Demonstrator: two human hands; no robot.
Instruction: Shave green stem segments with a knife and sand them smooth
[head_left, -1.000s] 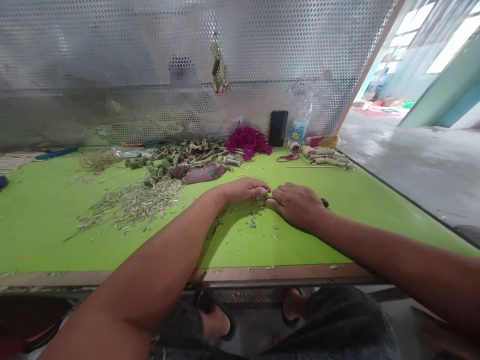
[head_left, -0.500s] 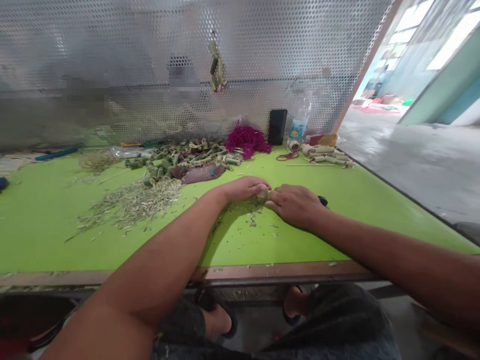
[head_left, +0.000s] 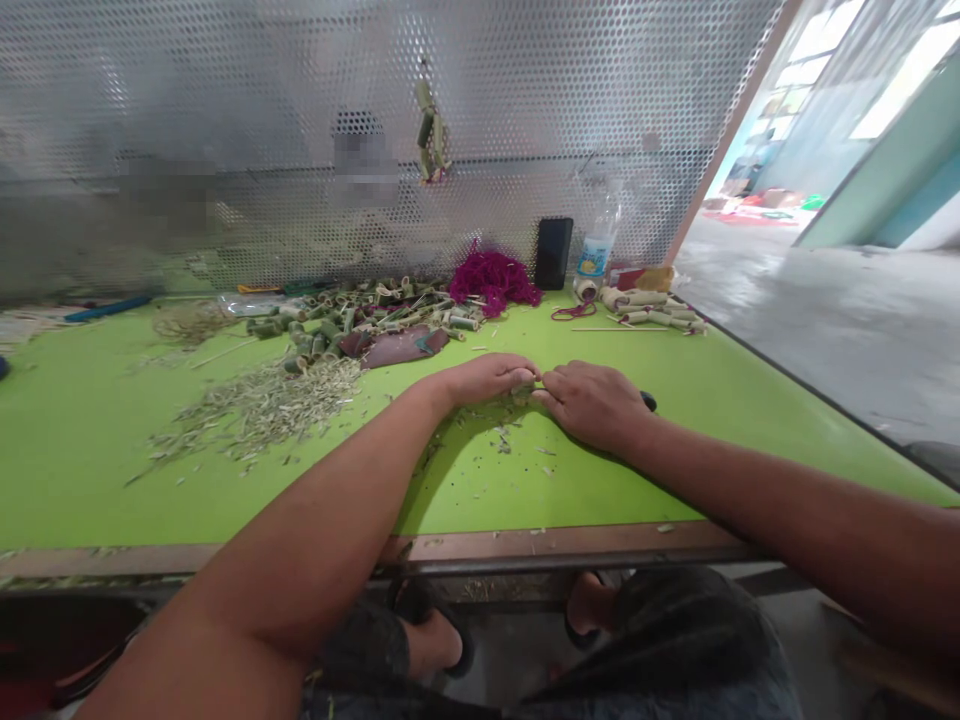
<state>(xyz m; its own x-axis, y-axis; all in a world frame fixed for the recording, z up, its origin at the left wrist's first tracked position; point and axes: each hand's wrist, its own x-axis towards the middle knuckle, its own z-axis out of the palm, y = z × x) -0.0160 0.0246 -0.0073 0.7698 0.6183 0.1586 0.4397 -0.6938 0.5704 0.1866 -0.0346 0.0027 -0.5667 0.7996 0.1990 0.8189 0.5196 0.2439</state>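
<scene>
My left hand (head_left: pixel 499 378) rests low over the tabletop, its fingers closed around a short piece of green bamboo (head_left: pixel 523 391) that is mostly covered. Close against it, my right hand (head_left: pixel 591 402) is closed, with its fingertips at the bamboo's right end. The rounded black end of a knife handle (head_left: pixel 649 401) pokes out past the right side of that hand. A thin dark edge shows between the two hands, too small to make out clearly. Pale shavings (head_left: pixel 504 435) lie scattered beneath my hands.
Left of my arm lies a heap of shavings (head_left: pixel 277 405). Cut bamboo tubes (head_left: pixel 322 340), a brown leather-like piece (head_left: pixel 401 347), magenta string (head_left: pixel 493 283), a black phone (head_left: pixel 553 254), a plastic bottle (head_left: pixel 595 255) and strung tubes (head_left: pixel 645 305) line the back.
The bamboo piece between my hands has turned or shifted, and less of it shows now. My right fingers have moved slightly up, and the black handle end sits a little further right.
</scene>
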